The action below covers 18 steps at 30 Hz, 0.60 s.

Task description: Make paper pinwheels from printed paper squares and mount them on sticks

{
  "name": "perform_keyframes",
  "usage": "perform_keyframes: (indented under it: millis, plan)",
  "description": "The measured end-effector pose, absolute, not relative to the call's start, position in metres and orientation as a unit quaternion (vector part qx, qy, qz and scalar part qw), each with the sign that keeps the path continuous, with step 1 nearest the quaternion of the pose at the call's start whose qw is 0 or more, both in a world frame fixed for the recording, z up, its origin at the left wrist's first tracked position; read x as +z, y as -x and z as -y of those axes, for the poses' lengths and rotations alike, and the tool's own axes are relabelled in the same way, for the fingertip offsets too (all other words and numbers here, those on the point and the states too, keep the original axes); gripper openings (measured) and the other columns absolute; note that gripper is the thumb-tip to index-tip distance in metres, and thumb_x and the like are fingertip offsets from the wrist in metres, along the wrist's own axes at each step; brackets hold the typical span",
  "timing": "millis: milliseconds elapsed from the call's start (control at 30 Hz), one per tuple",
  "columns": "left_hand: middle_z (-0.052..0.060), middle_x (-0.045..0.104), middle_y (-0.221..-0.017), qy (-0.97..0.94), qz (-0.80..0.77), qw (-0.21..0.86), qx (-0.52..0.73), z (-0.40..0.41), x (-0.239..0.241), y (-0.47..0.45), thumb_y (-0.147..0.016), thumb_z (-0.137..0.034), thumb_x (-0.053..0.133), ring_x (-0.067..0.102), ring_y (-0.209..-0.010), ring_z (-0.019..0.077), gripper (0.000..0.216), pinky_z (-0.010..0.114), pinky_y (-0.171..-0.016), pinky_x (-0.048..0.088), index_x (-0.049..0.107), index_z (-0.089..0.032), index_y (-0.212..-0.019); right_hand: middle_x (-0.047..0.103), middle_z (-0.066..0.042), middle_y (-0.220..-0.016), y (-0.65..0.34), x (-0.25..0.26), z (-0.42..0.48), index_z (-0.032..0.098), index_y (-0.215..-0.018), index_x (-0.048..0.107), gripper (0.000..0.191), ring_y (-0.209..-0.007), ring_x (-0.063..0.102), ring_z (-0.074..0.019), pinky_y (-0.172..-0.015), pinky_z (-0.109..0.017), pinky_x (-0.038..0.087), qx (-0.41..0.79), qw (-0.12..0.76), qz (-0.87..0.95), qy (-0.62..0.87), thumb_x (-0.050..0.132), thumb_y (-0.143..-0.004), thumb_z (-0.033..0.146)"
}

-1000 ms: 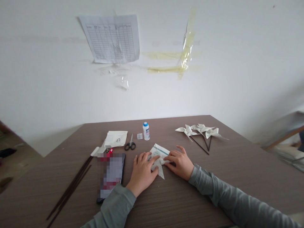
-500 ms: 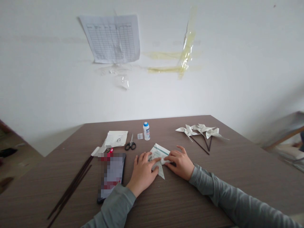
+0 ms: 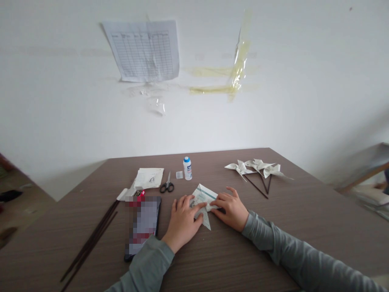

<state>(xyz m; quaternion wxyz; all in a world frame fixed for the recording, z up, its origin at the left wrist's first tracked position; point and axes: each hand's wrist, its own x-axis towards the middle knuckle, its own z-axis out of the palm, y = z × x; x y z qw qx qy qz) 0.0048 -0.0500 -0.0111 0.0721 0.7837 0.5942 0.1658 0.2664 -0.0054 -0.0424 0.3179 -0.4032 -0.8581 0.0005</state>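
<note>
A partly cut and folded sheet of printed paper [image 3: 203, 193] with a green stripe lies on the table between my hands. My left hand [image 3: 184, 219] comes at it from the left, its index finger pressing on the middle and its thumb by the lower pointed flap [image 3: 206, 221]. At the right corner, my right hand [image 3: 230, 209] holds a folded part down with bent fingers, the little finger raised. The fingertips of both hands nearly meet at the paper's centre. What lies under them is hidden.
Behind the paper are a white glue bottle [image 3: 187, 169] with a blue cap, a small clear piece [image 3: 179, 174] and scissors [image 3: 167, 186]. Paper pinwheels [image 3: 258, 164] on dark sticks lie back right. A phone [image 3: 142, 227], stacked paper [image 3: 148, 177] and dark sticks [image 3: 94, 237] are left.
</note>
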Motion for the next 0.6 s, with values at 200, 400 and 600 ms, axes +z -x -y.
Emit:
perform_keyframes:
  millis: [200, 400, 600]
  plan:
    - [0.009, 0.081, -0.181, -0.782, -0.599, 0.078, 0.154, 0.0502, -0.0073, -0.006, -0.114, -0.028, 0.087, 0.069, -0.175, 0.0498, 0.051, 0.087, -0.154, 0.046, 0.096, -0.051, -0.159, 0.094, -0.004, -0.102, -0.2666, -0.043, 0.0057, 0.045, -0.116, 0.099, 0.013, -0.098, 0.094, -0.035, -0.133, -0.071, 0.067, -0.001, 0.313, 0.86, 0.404, 0.091, -0.112, 0.036]
    - [0.01, 0.081, -0.181, -0.783, -0.596, 0.077, 0.157, 0.0504, -0.0075, -0.006, -0.114, -0.027, 0.086, 0.069, -0.175, 0.0492, 0.051, 0.087, -0.153, 0.046, 0.097, -0.051, -0.158, 0.092, -0.003, -0.098, -0.2651, -0.0424, 0.0064, 0.044, -0.111, 0.099, 0.011, -0.094, 0.093, -0.0344, -0.13, -0.07, 0.068, -0.011, 0.324, 0.856, 0.403, 0.093, -0.109, 0.034]
    - [0.012, 0.083, -0.178, -0.779, -0.601, 0.078, 0.162, 0.0501, -0.0062, -0.0057, -0.112, -0.026, 0.087, 0.069, -0.174, 0.0484, 0.057, 0.085, -0.154, 0.045, 0.092, -0.045, -0.166, 0.093, -0.003, -0.098, -0.2649, -0.0435, 0.0059, 0.045, -0.111, 0.098, 0.014, -0.093, 0.093, -0.0352, -0.129, -0.069, 0.07, -0.02, 0.326, 0.855, 0.402, 0.096, -0.107, 0.031]
